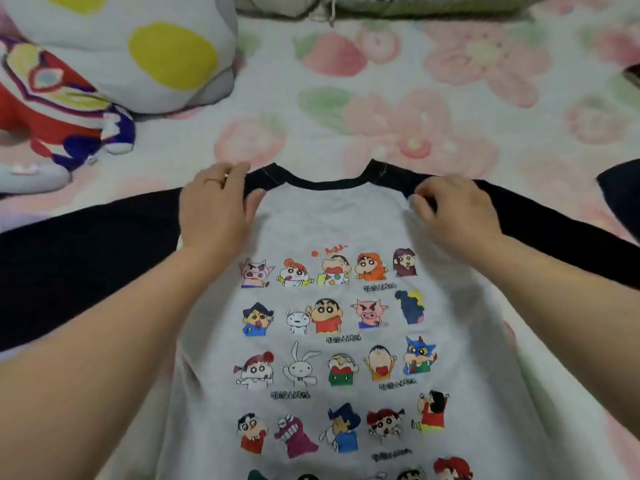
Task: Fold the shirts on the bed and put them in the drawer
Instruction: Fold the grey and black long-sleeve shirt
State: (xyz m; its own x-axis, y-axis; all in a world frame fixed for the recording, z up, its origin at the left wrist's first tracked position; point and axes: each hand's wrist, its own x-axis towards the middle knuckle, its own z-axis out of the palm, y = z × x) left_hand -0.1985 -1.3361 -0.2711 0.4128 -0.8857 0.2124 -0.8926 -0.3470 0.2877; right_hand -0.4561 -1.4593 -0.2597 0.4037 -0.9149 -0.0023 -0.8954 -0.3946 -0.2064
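**Shirt flat on bed, both hands at its shoulders**

- Shirt (332,230): grey body, black collar and long black sleeves, lying print-up across centre and bottom of frame on the bed (433,64), which has a pink flower sheet. Sleeves spread to left and right edges.
- Left hand (216,209): fingers curled over the black shoulder edge, thumb on the grey, pinching cloth. Ring (214,181) on one finger.
- Right hand (453,213): fingers bent together, gripping the other shoulder seam.
- Upper left: white plush with yellow spots (138,46), and a red-and-blue plush (52,109) close to the left sleeve.
- Top centre: bundled fabric (381,5). Right edge: a dark item (620,192), unidentified.
- Print: rows of cartoon figures; small captions and red script too blurred to read.
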